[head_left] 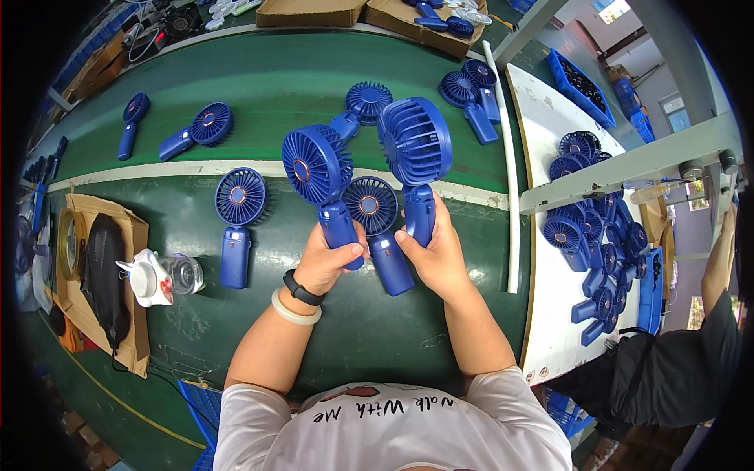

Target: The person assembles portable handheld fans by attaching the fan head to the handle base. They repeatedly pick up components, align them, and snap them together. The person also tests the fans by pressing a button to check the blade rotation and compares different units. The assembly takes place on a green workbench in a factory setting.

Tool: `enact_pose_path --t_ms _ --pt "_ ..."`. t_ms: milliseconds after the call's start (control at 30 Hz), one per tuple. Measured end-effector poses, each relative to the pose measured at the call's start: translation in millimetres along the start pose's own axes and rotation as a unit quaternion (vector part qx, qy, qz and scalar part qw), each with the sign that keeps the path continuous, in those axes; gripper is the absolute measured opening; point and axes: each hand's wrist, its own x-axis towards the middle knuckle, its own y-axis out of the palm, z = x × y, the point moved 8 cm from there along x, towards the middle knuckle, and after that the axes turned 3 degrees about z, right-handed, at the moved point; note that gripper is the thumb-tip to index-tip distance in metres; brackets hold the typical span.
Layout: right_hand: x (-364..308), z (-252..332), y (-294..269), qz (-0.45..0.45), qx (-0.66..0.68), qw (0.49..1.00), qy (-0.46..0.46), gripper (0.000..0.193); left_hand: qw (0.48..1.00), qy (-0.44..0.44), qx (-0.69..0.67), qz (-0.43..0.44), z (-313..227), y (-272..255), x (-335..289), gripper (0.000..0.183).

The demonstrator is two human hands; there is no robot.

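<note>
My left hand is closed around the handle of a blue handheld fan, its round grille facing up toward me. In my right hand a second blue handheld fan stands upright, its ribbed cage turned partly sideways. Between and below the two lies another blue fan on the green bench, partly covered by my left hand and the held fans. To the left, one more blue fan lies flat with its grille up.
A green conveyor belt runs behind, carrying several blue fans. Many fans are heaped on a white table at right, beside a metal post frame and a person in black. A cardboard box and glass jar stand left.
</note>
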Motion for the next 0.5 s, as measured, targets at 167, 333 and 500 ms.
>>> enact_pose_path --t_ms 167,333,500 --pt "5 9 -3 -0.035 -0.036 0.999 -0.009 0.055 0.998 0.019 -0.052 0.024 0 3 1 0.034" --pt "5 27 -3 -0.068 -0.182 0.979 -0.066 0.042 0.991 0.061 -0.085 0.078 -9 14 -1 0.037" --pt "2 34 1 -0.090 -0.230 0.960 -0.130 0.040 0.991 0.049 -0.077 0.095 -7 17 -2 0.039"
